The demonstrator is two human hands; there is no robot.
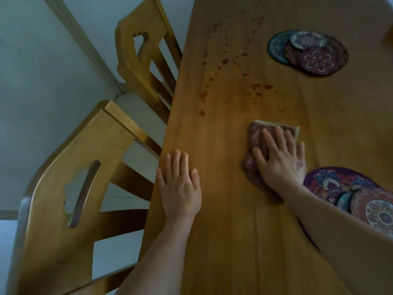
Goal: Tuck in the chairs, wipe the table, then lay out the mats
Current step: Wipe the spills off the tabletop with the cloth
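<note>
A long wooden table (234, 241) carries reddish-brown stains (225, 67) across its far half. My right hand (280, 158) presses flat on a brownish folded cloth (257, 133) near the table's middle, just short of the stains. My left hand (180, 188) lies flat and open on the table's left edge. A stack of round patterned mats (308, 52) sits at the far right. Another stack of round mats (372, 203) lies near right, partly under my right forearm. Two wooden chairs, the near one (70, 177) and the far one (144, 56), stand against the table's left side.
Pale floor (42, 71) shows left of the chairs, with a wooden baseboard strip (85, 43) running diagonally. The table's left edge lies close to both chair backs. Bare tabletop stretches between my two arms.
</note>
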